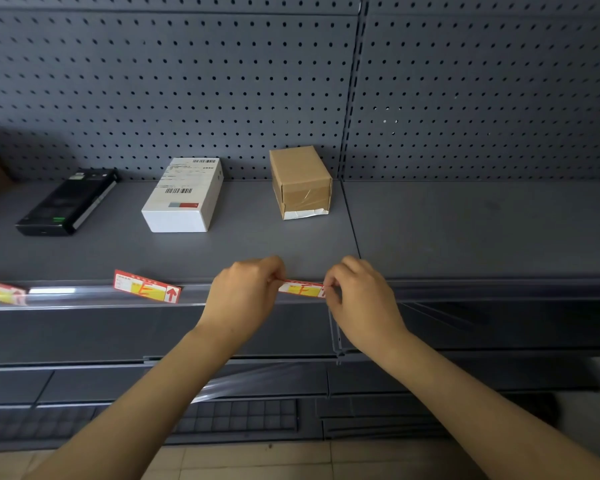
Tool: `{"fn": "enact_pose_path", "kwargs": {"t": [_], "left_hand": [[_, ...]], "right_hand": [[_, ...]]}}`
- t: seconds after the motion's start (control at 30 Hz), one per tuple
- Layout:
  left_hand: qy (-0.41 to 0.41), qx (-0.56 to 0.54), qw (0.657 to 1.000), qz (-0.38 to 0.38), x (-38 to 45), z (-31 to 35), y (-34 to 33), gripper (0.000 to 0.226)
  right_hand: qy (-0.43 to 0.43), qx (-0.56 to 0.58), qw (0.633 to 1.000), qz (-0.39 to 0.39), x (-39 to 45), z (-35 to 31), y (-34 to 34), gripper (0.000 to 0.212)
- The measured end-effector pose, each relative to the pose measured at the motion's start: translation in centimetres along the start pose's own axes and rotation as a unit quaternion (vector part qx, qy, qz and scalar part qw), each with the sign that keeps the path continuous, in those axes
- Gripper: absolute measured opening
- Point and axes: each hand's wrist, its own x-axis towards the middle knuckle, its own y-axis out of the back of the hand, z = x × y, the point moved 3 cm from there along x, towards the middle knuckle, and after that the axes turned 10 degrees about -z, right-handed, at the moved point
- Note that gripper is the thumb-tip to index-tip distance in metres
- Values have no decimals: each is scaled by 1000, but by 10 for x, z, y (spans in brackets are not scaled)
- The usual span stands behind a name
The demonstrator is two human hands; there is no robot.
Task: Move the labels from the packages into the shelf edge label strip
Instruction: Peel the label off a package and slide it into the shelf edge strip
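Note:
A red and yellow label marked "F" (301,288) lies along the clear shelf edge label strip (94,298), below the brown cardboard box (301,181). My left hand (246,289) pinches its left end and my right hand (359,289) pinches its right end. A second label marked "E" (147,286) leans tilted in the strip below the white box (184,195). A third label (0,292) sits at the far left edge, partly cut off. A black package (66,202) lies on the shelf at the left.
The grey shelf (243,244) backs onto a pegboard wall (187,81). A second shelf bay (482,223) adjoins on the right. Lower shelves (84,382) and a tiled floor (257,462) lie below.

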Motion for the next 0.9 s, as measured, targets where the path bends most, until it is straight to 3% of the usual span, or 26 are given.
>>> {"fn": "enact_pose_path", "kwargs": {"t": [0.33,0.73,0.9], "left_hand": [[-10,91,996,-11,-3,-1,-10,9],[-25,184,981,-55,-2,3,-15,32],[-22,179,981,-75,-2,0,-16,21]], "right_hand": [[46,-39,998,-32,7,0,4,10],[52,-45,997,-43,7,4,1,9],[58,-38,995,-75,8,3,6,12]]}}
